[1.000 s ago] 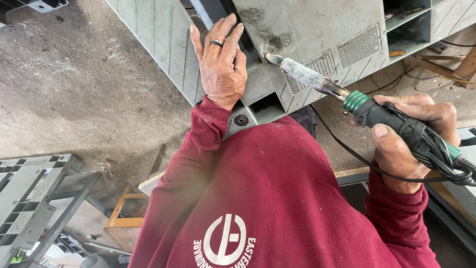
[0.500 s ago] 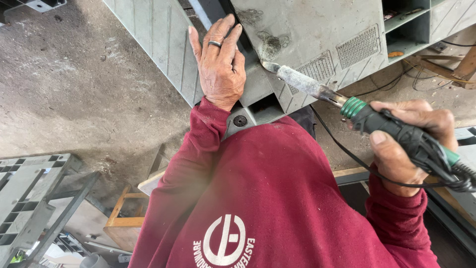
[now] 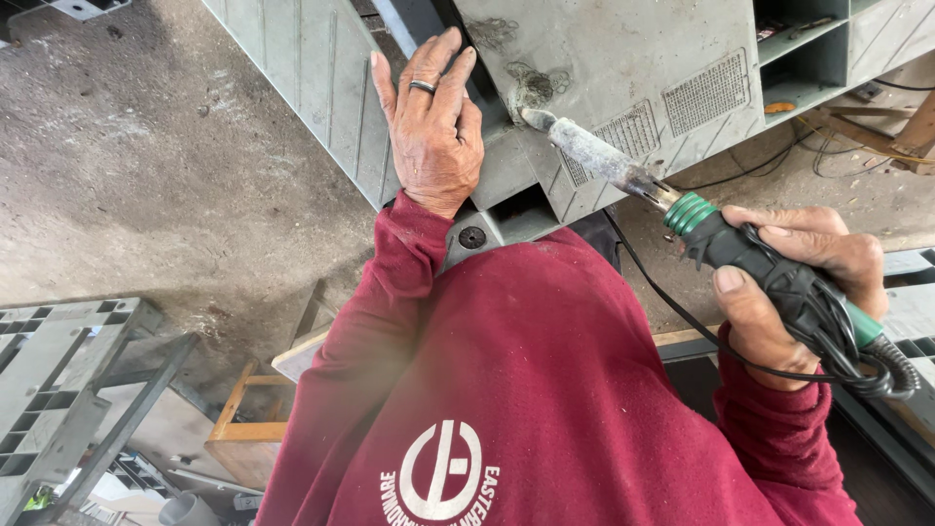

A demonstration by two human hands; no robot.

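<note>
Soldering iron [image 3: 682, 205], green-collared with a crusted shaft, sits gripped in our right hand [image 3: 794, 282], fingers wrapped around its black handle, tip touching a scorched spot on the grey plastic panel [image 3: 623, 58]. Our left hand [image 3: 433, 127] presses flat, fingers spread, bracing the panel's edge. We judge melting underway; next calls for steady tip pressure.

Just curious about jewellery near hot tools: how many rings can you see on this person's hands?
1. A dark ring sits on a finger of the left hand, which lies flat on the grey plastic panel. The right hand grips the soldering iron; its curled fingers could hide another.
</note>
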